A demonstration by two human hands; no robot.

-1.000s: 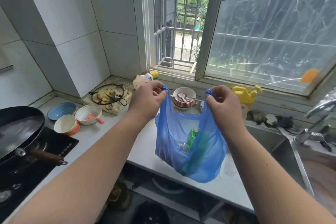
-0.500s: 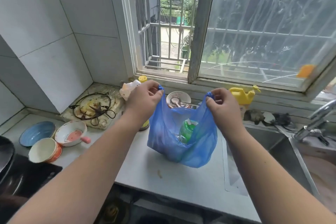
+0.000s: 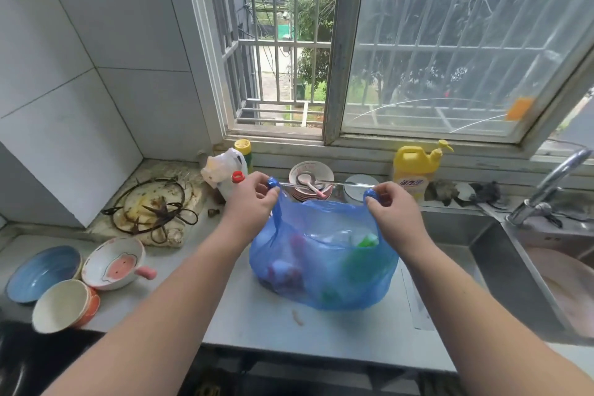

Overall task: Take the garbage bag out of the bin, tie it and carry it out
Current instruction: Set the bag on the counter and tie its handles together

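Change: the translucent blue plastic garbage bag (image 3: 323, 267), hanging clear of the edge a second ago, now sits with its base on the pale grey tabletop (image 3: 257, 318); its body has slumped and widened.

Left hand (image 3: 249, 202): fingers (image 3: 273, 191) pinched together on the bag's left handle loop, which shows as a blue knob above the knuckles.

Right hand (image 3: 393, 210): fingers (image 3: 373, 201) clamped on the right handle loop, level with the left.

Bag mouth: stretched open between the two sets of fingers, wider than half a second ago; green and white refuse shows inside, just below the right fingers.

Bag position: directly beneath and between the fingers, out of any bin; none is in view.

Beyond the fingers: a stack of small pink-rimmed dishes (image 3: 310, 183) with spoons, near the window sill, and a yellow plastic detergent jug (image 3: 414, 167) past the right fingers.

Task meaning: removal appears done; with the weight borne by the tabletop, the handles are slack enough to cross, so tying is judged the step in hand.

Risk: loose contents could spill if the mouth tips.
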